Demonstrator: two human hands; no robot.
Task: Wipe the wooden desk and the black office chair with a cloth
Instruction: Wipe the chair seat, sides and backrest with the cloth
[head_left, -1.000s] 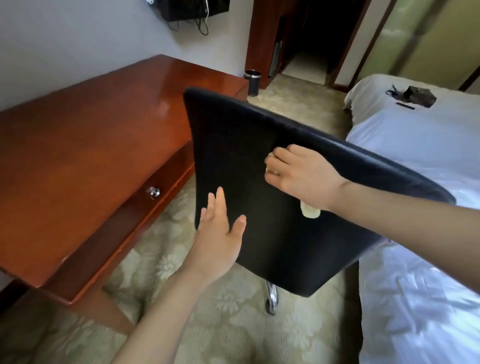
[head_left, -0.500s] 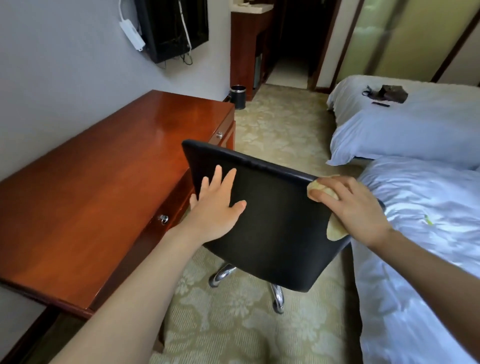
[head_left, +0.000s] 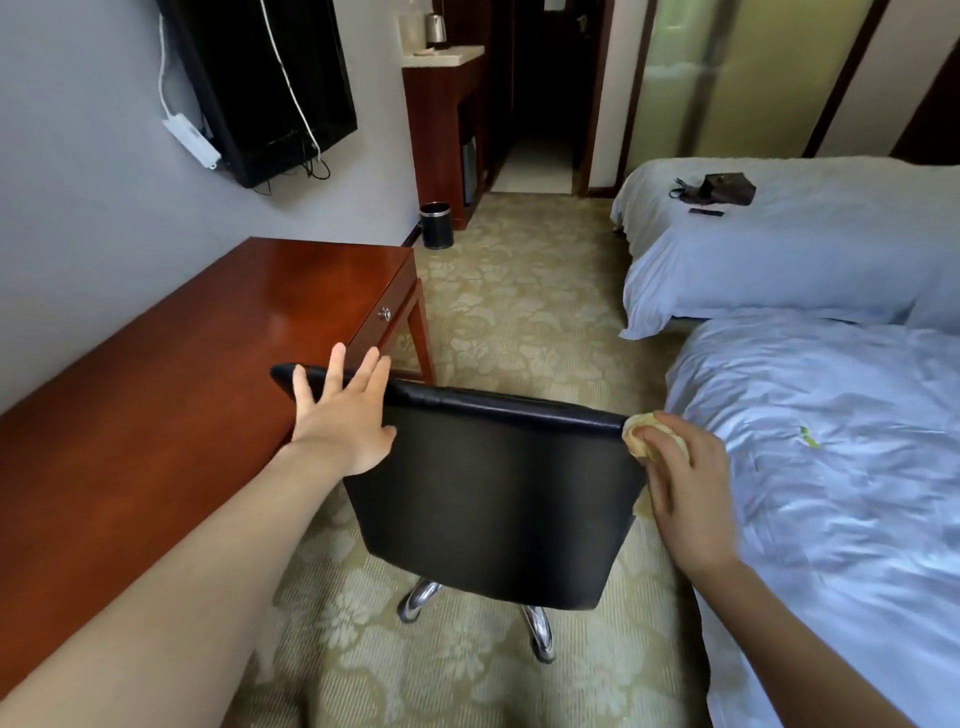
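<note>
The black office chair (head_left: 493, 488) stands with its backrest toward me, between the wooden desk (head_left: 171, 395) on the left and a bed on the right. My left hand (head_left: 345, 421) lies flat on the backrest's upper left corner, fingers spread and straight. My right hand (head_left: 680, 478) grips a pale yellow cloth (head_left: 640, 434) and presses it against the backrest's upper right edge. Most of the cloth is hidden under my fingers. The chair's seat is out of sight behind the backrest.
Two beds with white sheets (head_left: 831, 431) fill the right side, close to the chair. A small black bin (head_left: 436, 224) stands on the patterned carpet (head_left: 519, 312) past the desk's far end. A television (head_left: 270, 83) hangs on the wall above the desk.
My right hand has slid the cloth from the middle of the backrest to its right edge. My left hand moved up to the top left corner. The view has tilted upward.
</note>
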